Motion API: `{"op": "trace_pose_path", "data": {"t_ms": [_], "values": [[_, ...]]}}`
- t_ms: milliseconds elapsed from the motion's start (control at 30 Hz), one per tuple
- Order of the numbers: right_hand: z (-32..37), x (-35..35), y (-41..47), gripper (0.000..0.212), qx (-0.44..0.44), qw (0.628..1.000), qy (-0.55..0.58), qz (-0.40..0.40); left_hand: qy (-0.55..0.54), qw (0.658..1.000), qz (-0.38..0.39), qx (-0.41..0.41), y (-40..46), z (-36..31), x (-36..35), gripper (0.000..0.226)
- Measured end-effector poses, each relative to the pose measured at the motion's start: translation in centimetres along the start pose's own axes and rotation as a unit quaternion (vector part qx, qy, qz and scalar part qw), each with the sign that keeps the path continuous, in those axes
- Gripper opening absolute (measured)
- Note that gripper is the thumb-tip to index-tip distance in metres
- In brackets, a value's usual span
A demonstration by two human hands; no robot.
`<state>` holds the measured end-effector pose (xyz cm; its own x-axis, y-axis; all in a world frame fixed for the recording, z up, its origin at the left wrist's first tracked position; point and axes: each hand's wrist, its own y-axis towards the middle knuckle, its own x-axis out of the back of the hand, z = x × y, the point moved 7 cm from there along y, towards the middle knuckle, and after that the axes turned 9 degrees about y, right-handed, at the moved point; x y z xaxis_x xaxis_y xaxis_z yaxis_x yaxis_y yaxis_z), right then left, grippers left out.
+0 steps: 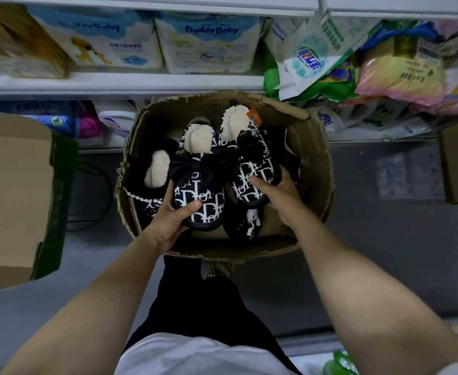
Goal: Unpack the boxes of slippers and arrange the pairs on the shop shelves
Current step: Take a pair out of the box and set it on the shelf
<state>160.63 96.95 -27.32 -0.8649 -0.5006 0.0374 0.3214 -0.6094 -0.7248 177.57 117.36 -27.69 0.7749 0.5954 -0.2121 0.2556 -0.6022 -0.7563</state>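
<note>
Gripping slippers (223, 169), toes toward person, heels shelfward.

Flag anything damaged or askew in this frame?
The cardboard box is damaged: its top rim is torn and ragged, with crumpled walls. On the shelf at upper right, a white and green bag lies tilted, spilling over the edge toward the box. The patterned slippers in both hands look intact.

four slippers (199, 182), three cardboard boxes (313, 169)
</note>
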Motion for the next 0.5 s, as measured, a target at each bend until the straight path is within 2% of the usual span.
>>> {"op": "trace_pose_path", "data": {"t_ms": [133,300,500], "values": [[1.1,-0.5,-0.2,0.088,0.031,0.999,-0.014,-0.013,-0.021,0.999,-0.037,-0.025,-1.0,-0.6,-0.3,0.096],[2.9,-0.4,-3.2,0.096,0.069,0.998,0.003,0.004,-0.041,0.995,-0.065,-0.062,-3.3,-2.0,0.1,0.093],[5.4,-1.6,-7.9,0.075,0.134,0.987,0.073,0.048,-0.044,0.985,-0.081,-0.146,-7.8,-6.2,0.3,0.098]]}}
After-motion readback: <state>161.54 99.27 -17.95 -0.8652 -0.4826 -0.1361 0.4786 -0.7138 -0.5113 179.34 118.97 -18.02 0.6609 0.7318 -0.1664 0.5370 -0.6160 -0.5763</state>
